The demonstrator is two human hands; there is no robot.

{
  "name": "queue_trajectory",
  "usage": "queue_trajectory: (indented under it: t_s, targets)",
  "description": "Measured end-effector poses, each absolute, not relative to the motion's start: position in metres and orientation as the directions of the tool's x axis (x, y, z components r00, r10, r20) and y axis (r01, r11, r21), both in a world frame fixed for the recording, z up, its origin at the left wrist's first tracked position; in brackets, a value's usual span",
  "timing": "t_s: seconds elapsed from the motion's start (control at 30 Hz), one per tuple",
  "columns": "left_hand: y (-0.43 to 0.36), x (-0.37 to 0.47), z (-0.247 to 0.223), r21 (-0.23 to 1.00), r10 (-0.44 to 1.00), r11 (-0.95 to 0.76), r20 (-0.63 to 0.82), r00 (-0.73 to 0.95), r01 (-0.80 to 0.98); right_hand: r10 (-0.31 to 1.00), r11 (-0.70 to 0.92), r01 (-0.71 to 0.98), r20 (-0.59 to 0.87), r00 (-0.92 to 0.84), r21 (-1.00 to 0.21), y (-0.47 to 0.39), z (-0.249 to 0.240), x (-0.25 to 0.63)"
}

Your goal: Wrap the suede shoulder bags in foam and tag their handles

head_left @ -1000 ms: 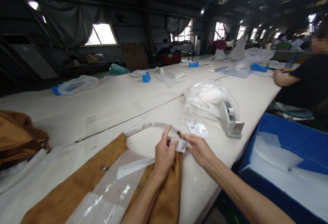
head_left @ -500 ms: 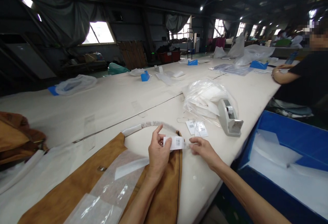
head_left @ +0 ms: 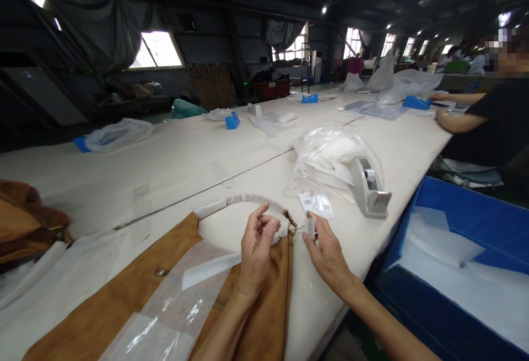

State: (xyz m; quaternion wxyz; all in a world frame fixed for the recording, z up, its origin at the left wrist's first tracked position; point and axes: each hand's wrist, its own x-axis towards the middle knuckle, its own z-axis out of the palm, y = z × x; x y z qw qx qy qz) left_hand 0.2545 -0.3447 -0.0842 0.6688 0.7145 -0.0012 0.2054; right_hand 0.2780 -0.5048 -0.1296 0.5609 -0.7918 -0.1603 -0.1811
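Note:
A tan bag (head_left: 256,328) lies on the table, with a wrapped handle (head_left: 243,200) arching behind it. Between the thumb and fingers of my right hand (head_left: 330,259) is a white tag (head_left: 311,226), seen nearly edge-on. Its string (head_left: 296,229) runs to the metal hardware at the handle's right end. My left hand (head_left: 255,248) is above the bag's top edge, left of that hardware, with fingers curled and thumb close against them. Whatever those fingers hold, if anything, is hidden. Clear plastic film (head_left: 177,295) covers part of the bag's front.
Beyond my hands lie more white tags (head_left: 316,204), a clear plastic bag (head_left: 326,154) and a grey tape dispenser (head_left: 370,190). A blue bin (head_left: 475,217) with white sheets stands at the right. Another brown bag (head_left: 31,217) is at the left. A person (head_left: 491,124) works at the far right.
The tag has passed from my left hand to my right hand and turned edge-on. My right hand has come up to the handle's end, where the string now shows.

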Motion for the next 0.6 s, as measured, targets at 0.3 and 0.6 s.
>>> queue_trajectory:
  t_s: [0.3, 0.6]
  targets:
    - [-0.333, 0.271, -0.111, 0.829, 0.158, -0.556, 0.177, 0.972, -0.060, -0.197, 0.108, -0.058, -0.079, 0.977, -0.992, -0.533, -0.129, 0.294]
    - [-0.333, 0.273, -0.115, 0.796, 0.169, -0.604, 0.087, 0.982, 0.034, -0.293, 0.257, -0.139, -0.214, 0.932, -0.956, -0.564, -0.147, 0.291]
